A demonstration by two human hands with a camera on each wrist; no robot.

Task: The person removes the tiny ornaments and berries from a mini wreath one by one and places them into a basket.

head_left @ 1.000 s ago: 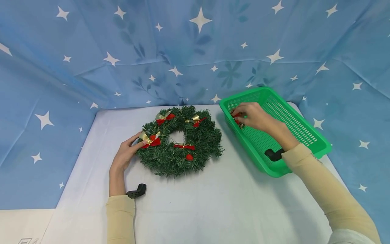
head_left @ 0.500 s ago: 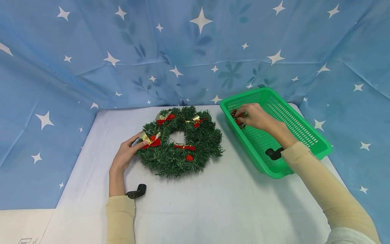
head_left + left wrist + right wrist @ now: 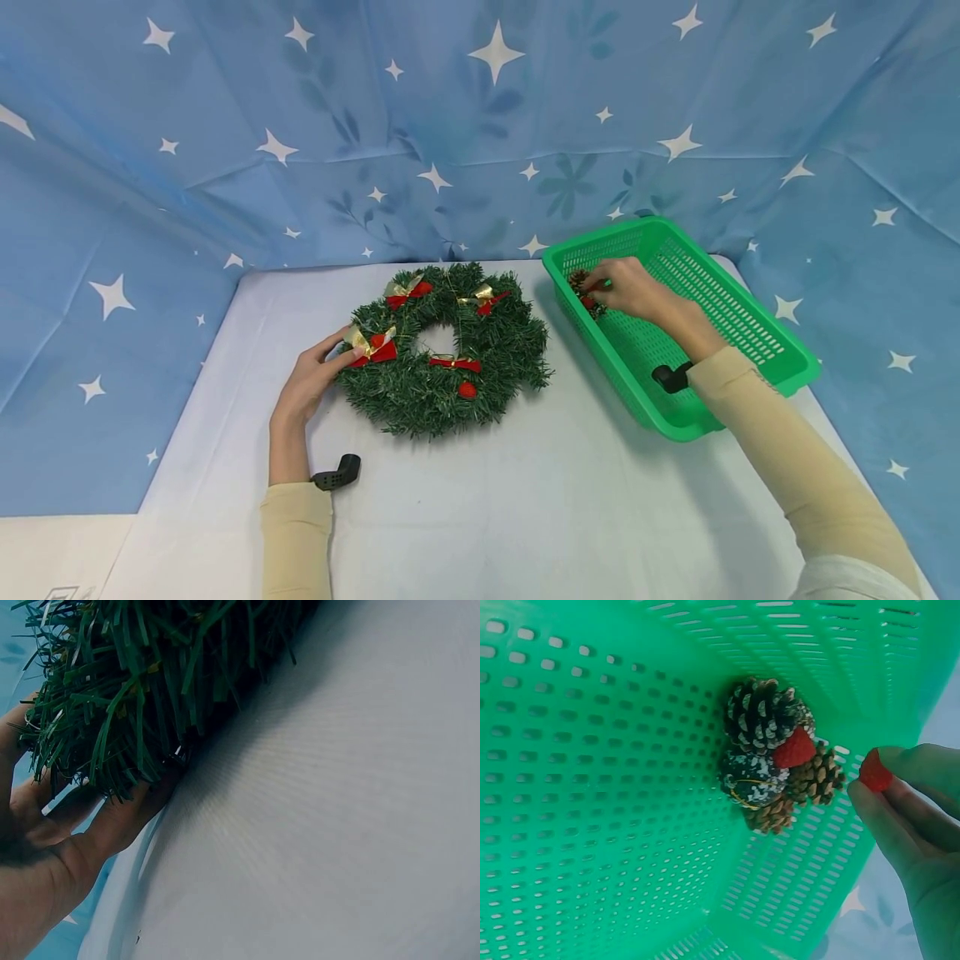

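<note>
A green Christmas wreath (image 3: pixel 517 342) with red-and-gold bows lies on the white table. My left hand (image 3: pixel 309 379) grips its left edge, with the thumb over the red bow (image 3: pixel 381 347) there; the left wrist view shows that hand (image 3: pixel 71 847) around the foliage (image 3: pixel 142 690). Over the far left end of the green basket (image 3: pixel 637 379), my right hand (image 3: pixel 630 287) pinches a small red strawberry-like ornament (image 3: pixel 874 772) between thumb and fingers. Just past the fingertips, several pine cones (image 3: pixel 757 712) lie in the basket's corner, with another red ornament (image 3: pixel 795 748) among them.
A blue curtain (image 3: pixel 450 100) with white stars hangs behind and beside the table (image 3: pixel 480 517). Black wrist cameras are worn on both arms, the left camera (image 3: pixel 341 472) close above the tabletop. The basket's raised rim surrounds the right hand's work.
My right hand has drawn back slightly from the pine cones, showing more of them, with the red ornament in its pinch. The left hand keeps its hold on the wreath, unmoved.
</note>
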